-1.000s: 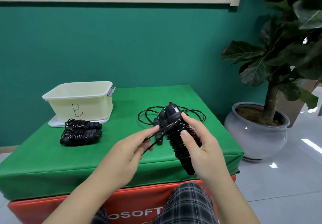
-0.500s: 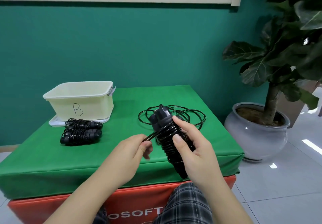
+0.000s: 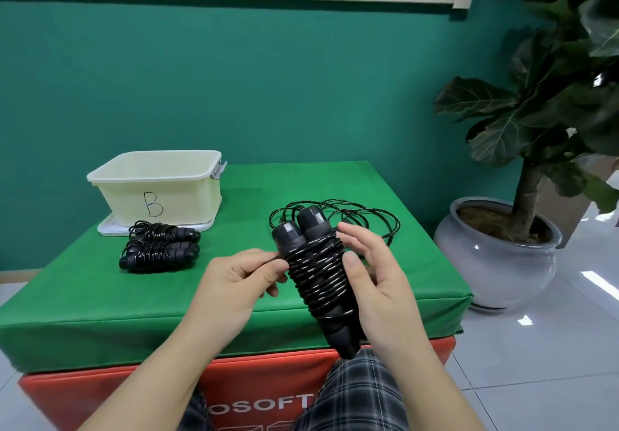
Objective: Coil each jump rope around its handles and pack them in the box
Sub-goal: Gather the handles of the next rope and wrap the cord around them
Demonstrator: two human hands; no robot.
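Winding the jump rope (image 3: 318, 273) onto its paired handles — right hand (image 3: 375, 283) is gripping the bundle from the 3 o'clock side, thumb pressing across the coils, fingers curling behind. Long axis of the handles is running from about 11 o'clock, caps up, down to 5 o'clock toward the lap. Left hand (image 3: 234, 280) is sitting at 9 o'clock of the bundle, pinching the free strand (image 3: 273, 258) where it is leaving the top coils; this hand is the nearer one to the loose end. Unwound cord (image 3: 365, 211) is lying in loops on the green pad (image 3: 83, 296) at 12 o'clock, behind the hands. Two finished bundles (image 3: 160, 249) are resting at 10 o'clock, just in front of the box (image 3: 157, 189), which is standing open — the next turn likely is calling for the strand to pass over the top.
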